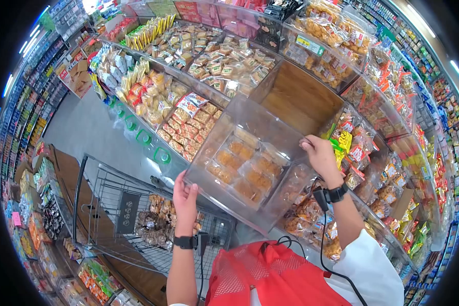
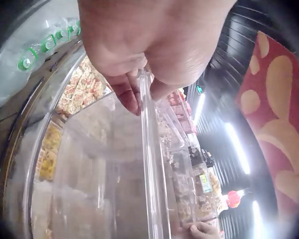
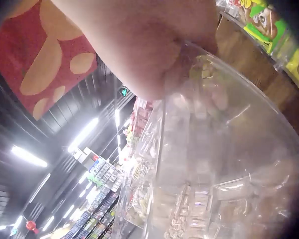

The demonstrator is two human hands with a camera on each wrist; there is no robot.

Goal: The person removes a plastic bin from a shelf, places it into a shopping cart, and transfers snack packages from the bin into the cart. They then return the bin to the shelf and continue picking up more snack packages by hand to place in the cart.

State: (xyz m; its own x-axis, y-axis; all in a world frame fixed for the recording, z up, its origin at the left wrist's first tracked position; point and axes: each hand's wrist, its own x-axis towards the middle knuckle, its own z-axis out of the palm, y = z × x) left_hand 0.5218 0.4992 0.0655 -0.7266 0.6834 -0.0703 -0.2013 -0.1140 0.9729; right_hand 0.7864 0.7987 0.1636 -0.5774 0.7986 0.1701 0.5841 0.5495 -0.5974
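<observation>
A clear plastic bin with individually wrapped brown pastries at its bottom is held by its rim between my two hands. My left hand pinches the near left part of the rim, thumb on one side and fingers on the other, as the left wrist view shows close up. At the right side of the bin, my right hand grips the rim with curled fingers. Through the clear wall in the right wrist view, its fingertips show blurred. Beyond the bin lies a wooden-floored compartment of the display.
Clear display bins of wrapped snacks surround the held bin. Bags of snacks lie beside my right hand. A wire shopping cart holding packaged goods stands at the left. Green-capped bottles line the display's edge.
</observation>
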